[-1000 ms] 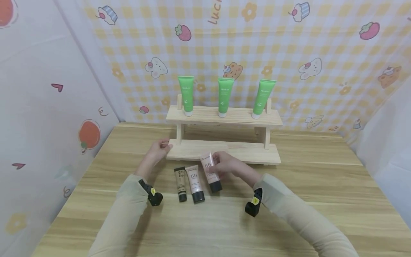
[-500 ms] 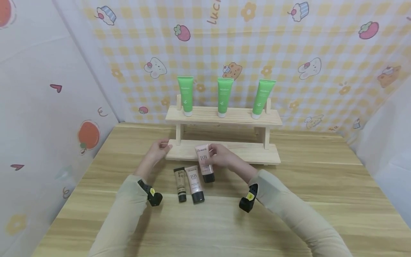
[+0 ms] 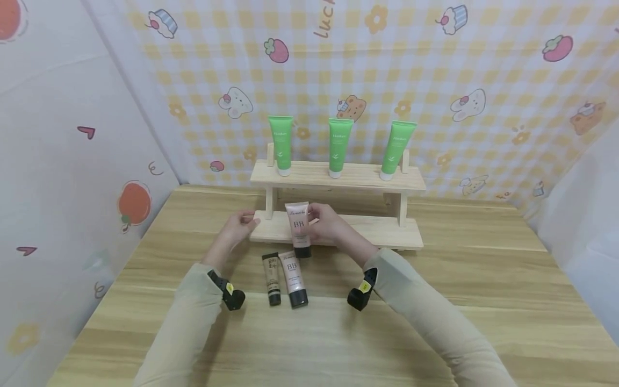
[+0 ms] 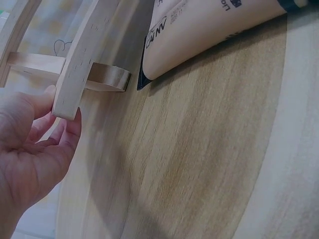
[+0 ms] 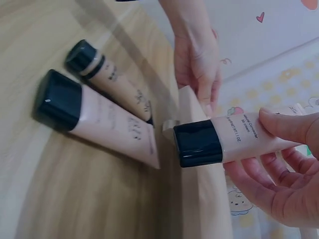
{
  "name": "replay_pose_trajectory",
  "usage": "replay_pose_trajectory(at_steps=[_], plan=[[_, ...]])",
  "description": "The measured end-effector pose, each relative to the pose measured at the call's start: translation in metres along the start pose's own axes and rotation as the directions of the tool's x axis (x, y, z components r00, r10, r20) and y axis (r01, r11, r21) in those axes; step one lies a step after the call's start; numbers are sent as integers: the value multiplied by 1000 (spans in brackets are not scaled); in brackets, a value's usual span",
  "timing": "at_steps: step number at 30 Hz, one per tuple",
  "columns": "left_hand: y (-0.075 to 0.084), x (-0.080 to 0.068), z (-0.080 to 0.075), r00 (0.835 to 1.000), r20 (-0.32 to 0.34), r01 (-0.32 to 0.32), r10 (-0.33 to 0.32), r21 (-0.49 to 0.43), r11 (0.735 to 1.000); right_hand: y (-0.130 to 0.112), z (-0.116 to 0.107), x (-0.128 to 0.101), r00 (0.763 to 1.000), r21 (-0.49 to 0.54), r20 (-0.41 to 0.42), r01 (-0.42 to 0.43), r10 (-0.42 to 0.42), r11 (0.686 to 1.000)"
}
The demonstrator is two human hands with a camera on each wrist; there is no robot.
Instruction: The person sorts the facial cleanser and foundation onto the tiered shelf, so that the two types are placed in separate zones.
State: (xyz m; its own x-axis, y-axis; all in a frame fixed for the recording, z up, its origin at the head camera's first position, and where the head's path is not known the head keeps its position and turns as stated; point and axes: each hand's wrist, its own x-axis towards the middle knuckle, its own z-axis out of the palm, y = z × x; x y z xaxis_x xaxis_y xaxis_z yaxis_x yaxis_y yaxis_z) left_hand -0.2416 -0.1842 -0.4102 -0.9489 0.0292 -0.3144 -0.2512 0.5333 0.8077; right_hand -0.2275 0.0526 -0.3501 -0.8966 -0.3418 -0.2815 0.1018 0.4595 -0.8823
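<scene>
Wooden table (image 3: 435, 301) | right hand (image 3: 325, 224) grips BB tube (image 3: 297, 227) | left hand (image 3: 237, 230) holds shelf (image 3: 367, 228)

- The head view looks forward and down from above the table (image 3: 483, 301), taking in both forearms, the two-tier wooden shelf (image 3: 338, 228) at mid distance and the patterned backdrop behind it.
- The left wrist view sits very close and low over the table (image 4: 209, 164), tilted sideways, facing the shelf's end (image 4: 75, 69) held by the left hand (image 4: 30, 144).
- The right wrist view looks from close beneath the right hand (image 5: 279, 169) toward the person's left, tilted, past the pink tube (image 5: 234, 139) it holds.
- All three views share the shelf's left end; the right wrist and head views share the two tubes lying on the table (image 5: 99, 119) and the left hand (image 5: 197, 64).
</scene>
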Motion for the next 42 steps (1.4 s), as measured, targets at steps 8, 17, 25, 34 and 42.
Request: replay_pose_trajectory(at_steps=[8, 17, 25, 34, 42], plan=[[2, -1, -1, 1000, 15, 6, -6, -17, 1000, -8, 3, 9, 997, 29, -27, 69, -68, 997], [1, 0, -1, 1000, 7, 24, -24, -38, 999, -8, 7, 21, 978, -9, -125, 167, -167, 986], [0, 2, -1, 1000, 0, 19, -19, -36, 999, -7, 12, 34, 964, 10, -195, 188, -183, 982], [2, 1, 1, 999, -7, 43, -44, -45, 998, -6, 18, 44, 959, 26, -197, 214, -205, 976], [1, 3, 1, 999, -14, 47, -47, -45, 998, -5, 23, 46, 958, 2, -171, 232, -229, 973]])
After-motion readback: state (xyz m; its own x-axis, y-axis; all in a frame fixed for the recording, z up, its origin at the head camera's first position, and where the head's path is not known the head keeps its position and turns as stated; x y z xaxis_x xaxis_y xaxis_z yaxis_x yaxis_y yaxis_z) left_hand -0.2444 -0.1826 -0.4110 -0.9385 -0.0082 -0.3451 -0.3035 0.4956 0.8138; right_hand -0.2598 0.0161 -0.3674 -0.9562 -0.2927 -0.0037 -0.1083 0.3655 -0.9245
